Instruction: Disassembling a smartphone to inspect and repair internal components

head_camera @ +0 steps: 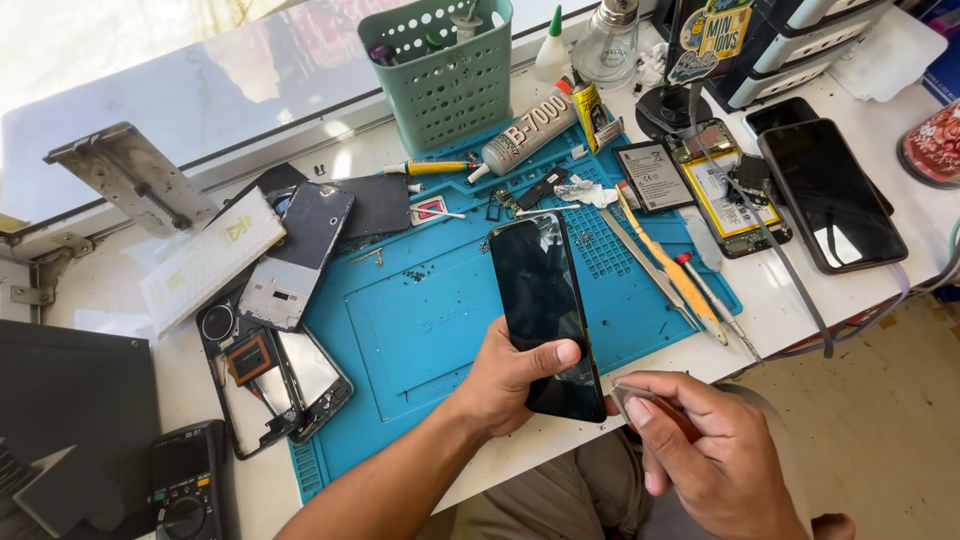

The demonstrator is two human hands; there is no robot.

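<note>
A black smartphone (540, 290) lies screen up on a blue repair mat (420, 320), its near end over the mat's front edge. My left hand (505, 375) grips the phone's lower part, thumb across the glass. My right hand (705, 440) sits just right of the phone's bottom corner, pinching a thin metal pry tool (632, 395) whose tip meets the phone's lower right edge.
A green perforated basket (445, 70), glue tube (525, 130), tweezers and screwdrivers (690, 290) lie at the mat's back and right. Opened phones and a battery (725, 190) sit right; dismantled phone frames (285, 370) left. A multimeter (185, 485) is at the near left. The table edge runs below the mat.
</note>
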